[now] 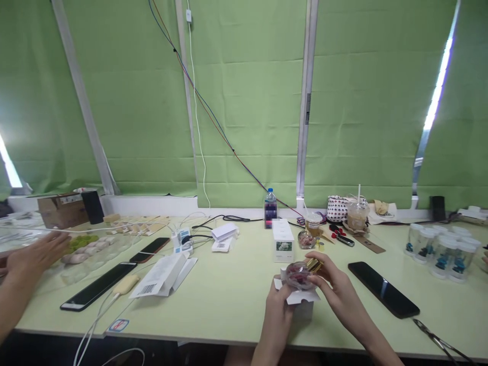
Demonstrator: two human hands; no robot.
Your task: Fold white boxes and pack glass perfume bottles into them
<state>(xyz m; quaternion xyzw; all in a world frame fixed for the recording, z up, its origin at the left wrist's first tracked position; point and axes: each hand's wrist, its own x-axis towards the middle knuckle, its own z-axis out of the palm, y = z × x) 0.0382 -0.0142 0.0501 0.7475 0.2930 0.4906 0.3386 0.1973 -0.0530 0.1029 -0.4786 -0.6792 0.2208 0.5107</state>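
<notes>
Near the table's front edge, my left hand (277,310) is wrapped round a small white carton (305,309) with its top flaps spread. My right hand (333,284) grips a round clear glass bottle (298,274) by its gold cap (313,265). The bottle lies tilted over the carton's open top, with something dark red inside. I cannot tell whether its lower part is inside the carton. Just beyond my hands stands a closed white carton (282,241) with a flower picture. Beside that carton is a similar round glass bottle (306,240) with pinkish contents.
A black phone (383,288) and metal scissors (438,338) lie to the right, near several clear jars (446,254). Flattened white cartons (163,274), phones and cables lie to the left. Another person's hand (38,251) is at far left. A water bottle (270,208) stands behind.
</notes>
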